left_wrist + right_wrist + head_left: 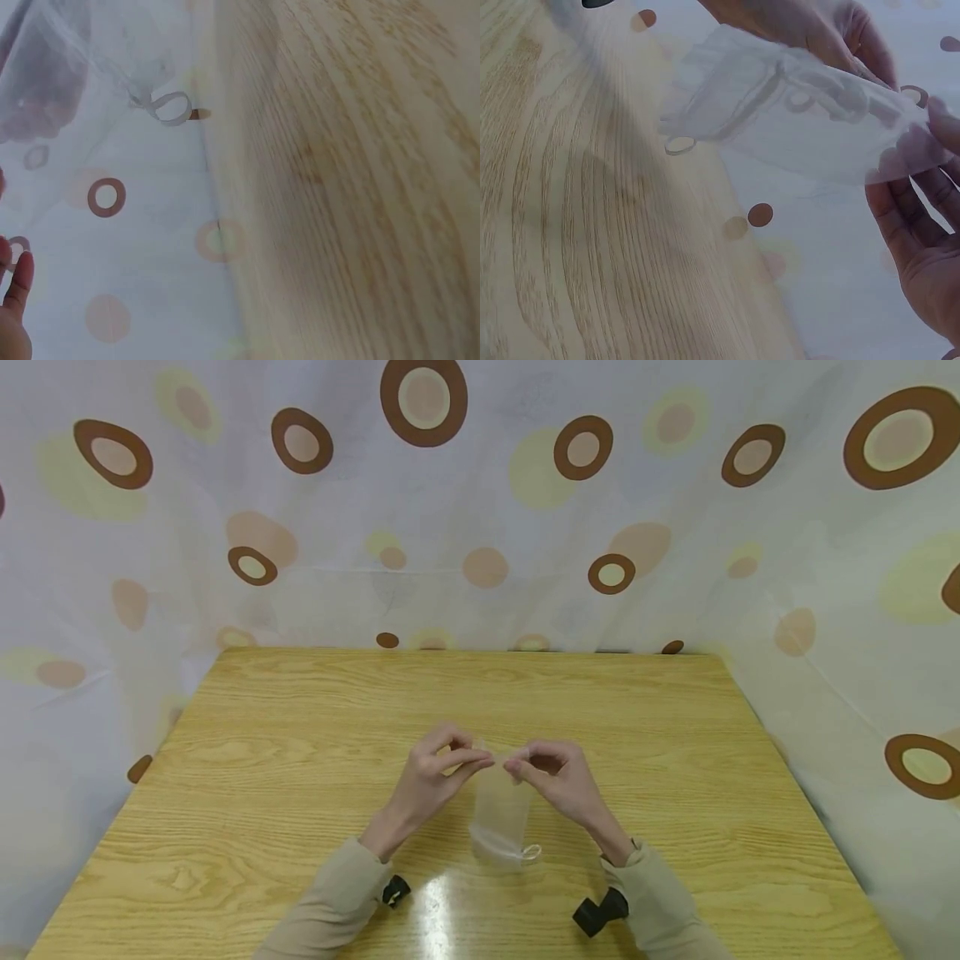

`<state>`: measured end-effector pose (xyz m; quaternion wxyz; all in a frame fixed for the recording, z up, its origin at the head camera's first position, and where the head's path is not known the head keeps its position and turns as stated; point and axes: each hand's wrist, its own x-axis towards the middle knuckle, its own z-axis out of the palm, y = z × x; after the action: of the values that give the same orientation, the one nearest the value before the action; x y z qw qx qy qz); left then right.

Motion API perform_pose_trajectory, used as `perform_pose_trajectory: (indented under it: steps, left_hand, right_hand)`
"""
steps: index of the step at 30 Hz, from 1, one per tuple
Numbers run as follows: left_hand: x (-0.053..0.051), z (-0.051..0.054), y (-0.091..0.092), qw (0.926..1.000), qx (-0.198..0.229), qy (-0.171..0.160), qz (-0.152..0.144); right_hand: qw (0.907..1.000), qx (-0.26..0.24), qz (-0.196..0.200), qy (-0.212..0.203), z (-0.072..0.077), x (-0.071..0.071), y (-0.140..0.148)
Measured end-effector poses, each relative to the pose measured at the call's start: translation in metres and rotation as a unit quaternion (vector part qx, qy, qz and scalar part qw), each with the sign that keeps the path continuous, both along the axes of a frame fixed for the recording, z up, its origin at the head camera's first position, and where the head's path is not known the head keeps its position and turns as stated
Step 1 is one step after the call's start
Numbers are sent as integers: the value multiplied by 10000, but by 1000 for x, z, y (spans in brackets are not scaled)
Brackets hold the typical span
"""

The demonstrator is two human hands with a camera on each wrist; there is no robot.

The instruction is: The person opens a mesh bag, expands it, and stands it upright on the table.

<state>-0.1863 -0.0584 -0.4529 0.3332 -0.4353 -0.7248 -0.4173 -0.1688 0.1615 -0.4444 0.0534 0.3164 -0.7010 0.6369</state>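
Note:
A translucent white bag [501,817] hangs between the two hands above the table, its bottom end toward the person. A thin pale loop [531,852] sticks out at its lower right corner and shows again as a loop [172,109] in the left wrist view. The left hand [435,768] pinches the bag's upper edge between thumb and fingers. Opposite it, the right hand [561,777] pinches the same edge, fingertips close to the left ones. In the right wrist view the fingers [907,217] show through the thin, wrinkled bag [780,112].
The wooden table [300,710] extends around the hands. A patterned curtain [480,527] hangs behind it and along both sides. Small black devices, one at the left wrist [395,891] and one at the right [600,912], sit beside the beige sleeves [660,902].

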Motion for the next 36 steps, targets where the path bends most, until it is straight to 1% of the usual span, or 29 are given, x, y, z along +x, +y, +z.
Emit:
perform_pose_trajectory:
  steps: [2, 3, 4, 5, 7, 8, 9, 11, 12, 14, 16, 18, 20, 21, 24, 27, 31, 33, 36]
  left_hand:
    - [1, 1, 0, 9998, -73, 172, 57]
    - [1, 2, 0, 9996, -90, 247, 72]
    - [1, 2, 0, 9994, -91, 319, 84]
    - [1, 2, 0, 9991, -100, 390, 112]
    - [1, 2, 0, 9981, -116, 577, 201]
    - [1, 2, -1, 9974, -136, 662, 255]
    - [1, 2, -1, 9965, -165, 753, 322]
    - [2, 2, -2, 9951, -198, 880, 405]
    - [2, 1, -3, 9949, -188, 903, 407]
    - [2, 1, -4, 9950, -123, 919, 375]
    - [1, 1, -4, 9954, -18, 917, 262]
    - [1, 1, -3, 9956, 48, 918, 175]
    - [1, 0, -3, 9955, 69, 943, 110]
    - [1, 0, -3, 9956, 66, 934, 92]
    - [2, 1, -2, 9962, 71, 863, 55]
    - [2, 1, -1, 9972, 72, 749, -45]
    - [2, 1, 0, 9978, 40, 642, -160]
    - [2, 0, 0, 9979, 21, 630, -158]
    - [1, 0, -1, 9979, -6, 633, -125]
  right_hand:
    - [9978, -437, 422, -273, -1, -1, 1]
    - [9938, -695, 707, -510, -2, -1, 2]
    - [9871, -972, 1021, -763, -2, -1, 2]
    - [9780, -1249, 1310, -1036, -2, -1, 3]
    - [9606, -1614, 1750, -1432, -1, 0, 3]
    - [9567, -1669, 1848, -1508, 0, 1, 2]
    - [9555, -1680, 1906, -1497, 1, 2, 2]
    - [9581, -1649, 1943, -1308, 3, 3, 1]
    - [9604, -1618, 1903, -1235, 3, 3, 1]
    - [9688, -1459, 1641, -1148, 3, 4, 1]
    - [9803, -1118, 1161, -1137, 3, 5, 1]
    - [9889, -690, 644, -1145, 4, 6, -1]
    - [9935, -272, 216, -1084, 7, 8, -4]
    - [9948, -145, 74, -1007, 9, 9, -6]
    - [9971, -110, -166, -734, 10, 10, -12]
    - [9989, -149, -407, -168, 9, 10, -16]
    - [9961, -145, -609, 615, 7, 7, -20]
    - [9943, -62, -668, 824, 7, 6, -20]
    - [9907, 240, -836, 1042, 8, 6, -18]
